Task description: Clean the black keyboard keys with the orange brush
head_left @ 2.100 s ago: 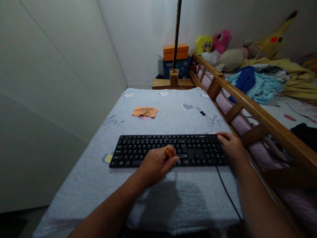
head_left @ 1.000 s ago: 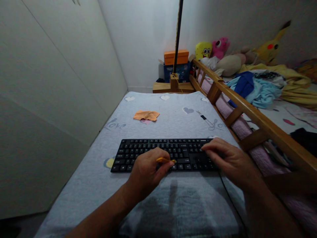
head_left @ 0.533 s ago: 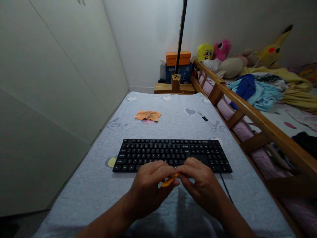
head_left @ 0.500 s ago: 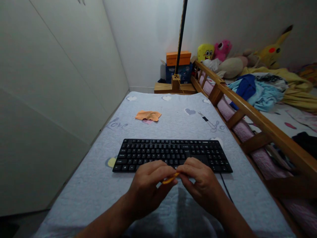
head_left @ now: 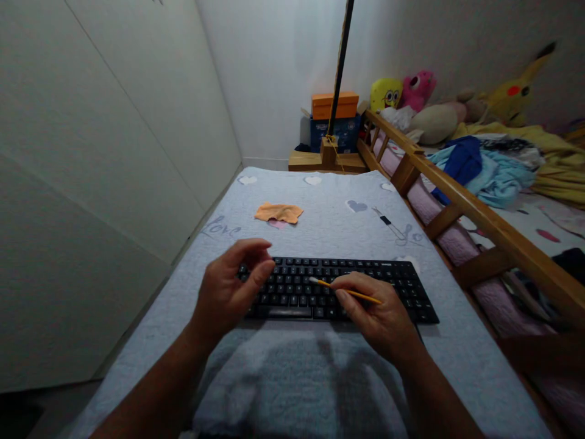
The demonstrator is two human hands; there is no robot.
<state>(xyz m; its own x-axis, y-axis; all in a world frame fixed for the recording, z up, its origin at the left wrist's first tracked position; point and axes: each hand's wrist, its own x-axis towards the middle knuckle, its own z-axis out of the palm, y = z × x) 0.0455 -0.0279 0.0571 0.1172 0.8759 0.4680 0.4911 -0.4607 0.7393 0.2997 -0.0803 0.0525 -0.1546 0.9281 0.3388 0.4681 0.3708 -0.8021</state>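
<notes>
My right hand pinches a slim yellow stick with a pale tip, which looks like a small brush. The tip points left, above the middle keys of a black keyboard. Over the keyboard's left end is my left hand, its fingers curved and the thumb apart, holding nothing. That hand hides the leftmost keys, while the right one covers part of the lower right keys.
A crumpled orange cloth lies behind the keyboard on the quilted cover. Farther right is a thin tool with a black grip. A wooden bed rail runs along the right, a pale cabinet along the left.
My hands have come apart. The left has let go of the yellow stick and moved left and up; the right keeps it, now pointing left over the keys. The view has shifted slightly.
</notes>
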